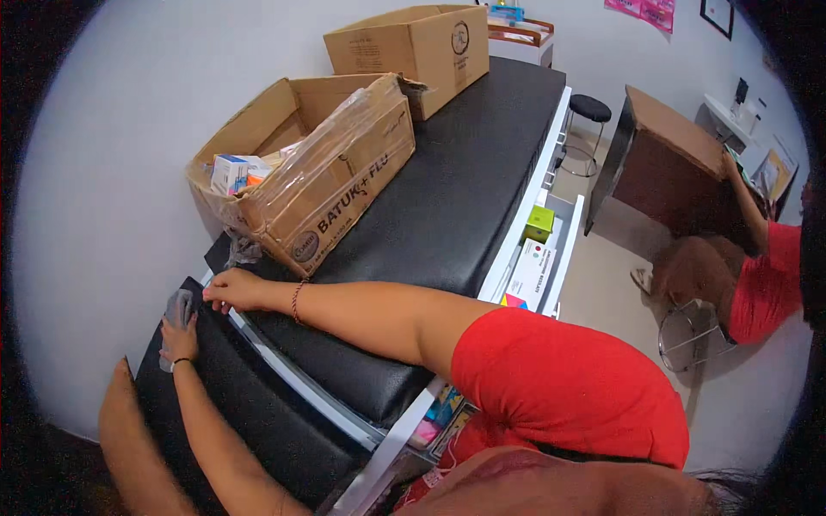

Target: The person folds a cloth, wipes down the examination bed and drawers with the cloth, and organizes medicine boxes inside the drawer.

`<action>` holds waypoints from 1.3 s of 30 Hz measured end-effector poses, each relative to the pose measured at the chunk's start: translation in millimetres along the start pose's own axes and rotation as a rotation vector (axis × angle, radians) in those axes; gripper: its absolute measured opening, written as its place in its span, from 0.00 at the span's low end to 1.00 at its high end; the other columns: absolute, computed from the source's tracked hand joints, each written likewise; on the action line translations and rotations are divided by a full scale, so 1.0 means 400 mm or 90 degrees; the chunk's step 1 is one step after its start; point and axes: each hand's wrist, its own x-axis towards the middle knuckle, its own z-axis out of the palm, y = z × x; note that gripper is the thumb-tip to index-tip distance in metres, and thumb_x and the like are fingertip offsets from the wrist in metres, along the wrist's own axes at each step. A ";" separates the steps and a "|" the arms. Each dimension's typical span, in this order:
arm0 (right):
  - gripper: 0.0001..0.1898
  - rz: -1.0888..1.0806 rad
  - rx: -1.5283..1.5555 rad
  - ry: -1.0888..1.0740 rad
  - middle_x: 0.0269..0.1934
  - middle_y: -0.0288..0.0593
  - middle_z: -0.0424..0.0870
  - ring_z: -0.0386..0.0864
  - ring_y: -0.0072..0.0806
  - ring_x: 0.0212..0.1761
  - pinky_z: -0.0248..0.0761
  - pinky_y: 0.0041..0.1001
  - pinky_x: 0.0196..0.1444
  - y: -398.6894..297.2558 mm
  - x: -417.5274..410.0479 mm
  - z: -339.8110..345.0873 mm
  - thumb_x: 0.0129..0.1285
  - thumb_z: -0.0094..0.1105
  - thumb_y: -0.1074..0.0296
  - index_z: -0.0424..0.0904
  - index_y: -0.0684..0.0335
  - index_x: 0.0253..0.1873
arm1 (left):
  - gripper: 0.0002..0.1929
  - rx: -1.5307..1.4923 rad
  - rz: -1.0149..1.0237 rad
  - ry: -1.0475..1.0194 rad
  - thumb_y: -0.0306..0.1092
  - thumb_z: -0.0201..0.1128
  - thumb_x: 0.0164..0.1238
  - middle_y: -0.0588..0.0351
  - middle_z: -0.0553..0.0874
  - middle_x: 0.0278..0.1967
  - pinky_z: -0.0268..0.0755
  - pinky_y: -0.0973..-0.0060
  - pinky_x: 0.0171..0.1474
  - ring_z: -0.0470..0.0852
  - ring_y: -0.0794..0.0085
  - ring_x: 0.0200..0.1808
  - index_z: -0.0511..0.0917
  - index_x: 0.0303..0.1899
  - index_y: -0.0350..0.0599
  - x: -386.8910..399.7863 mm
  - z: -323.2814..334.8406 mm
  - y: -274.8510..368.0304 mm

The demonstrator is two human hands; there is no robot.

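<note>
My left hand [179,338], with a dark band at the wrist, grips a crumpled grey cloth [179,306] over the black padded surface at the left. My right hand [233,290], with a red and dark cord bracelet, is just to its right near the padding's white edge. Its fingers are curled; whether they hold anything is hard to tell. Beyond it stands an open cardboard box [335,187] with clear plastic film along its side and small medicine cartons [230,174] inside. Crumpled plastic hangs from the box's near corner.
A second cardboard box [413,58] stands farther back on the black padded bench [477,168]. Open drawers at its right side hold cartons [532,274]. A round stool [590,108] and a brown desk [671,155] are at the right, with a person in red seated there.
</note>
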 end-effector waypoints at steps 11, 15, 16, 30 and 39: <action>0.14 -0.046 -0.027 0.008 0.28 0.41 0.82 0.75 0.26 0.21 0.69 0.23 0.24 0.058 0.045 -0.008 0.64 0.55 0.59 0.80 0.66 0.37 | 0.34 -0.032 -0.031 -0.077 0.57 0.50 0.68 0.49 0.49 0.73 0.51 0.29 0.60 0.55 0.51 0.71 0.55 0.70 0.53 -0.162 -0.005 -0.040; 0.14 -0.042 -0.017 0.008 0.28 0.42 0.82 0.77 0.27 0.22 0.71 0.24 0.25 0.048 0.053 0.022 0.64 0.55 0.60 0.80 0.67 0.36 | 0.34 0.026 -0.015 0.054 0.54 0.52 0.68 0.48 0.50 0.73 0.50 0.29 0.60 0.56 0.50 0.71 0.54 0.70 0.50 -0.248 0.067 -0.168; 0.14 -0.056 -0.041 0.009 0.27 0.43 0.83 0.77 0.27 0.22 0.71 0.24 0.26 0.052 0.053 0.014 0.64 0.55 0.60 0.81 0.67 0.36 | 0.35 -0.014 -0.015 0.037 0.53 0.52 0.68 0.47 0.50 0.73 0.50 0.30 0.61 0.56 0.49 0.70 0.53 0.71 0.49 -0.283 0.058 -0.166; 0.15 -0.045 -0.061 0.026 0.29 0.41 0.83 0.78 0.26 0.26 0.72 0.23 0.31 0.023 0.007 -0.006 0.64 0.55 0.58 0.81 0.67 0.37 | 0.32 -0.078 -0.037 0.072 0.35 0.54 0.65 0.44 0.57 0.71 0.47 0.43 0.67 0.62 0.46 0.67 0.55 0.71 0.47 -0.860 -0.190 0.021; 0.15 -0.048 -0.069 0.031 0.30 0.41 0.83 0.78 0.26 0.27 0.72 0.23 0.31 0.013 -0.014 -0.031 0.64 0.54 0.59 0.81 0.67 0.36 | 0.31 -0.450 0.140 -0.024 0.26 0.52 0.62 0.46 0.55 0.72 0.51 0.57 0.69 0.61 0.48 0.69 0.60 0.69 0.54 -0.973 -0.336 0.020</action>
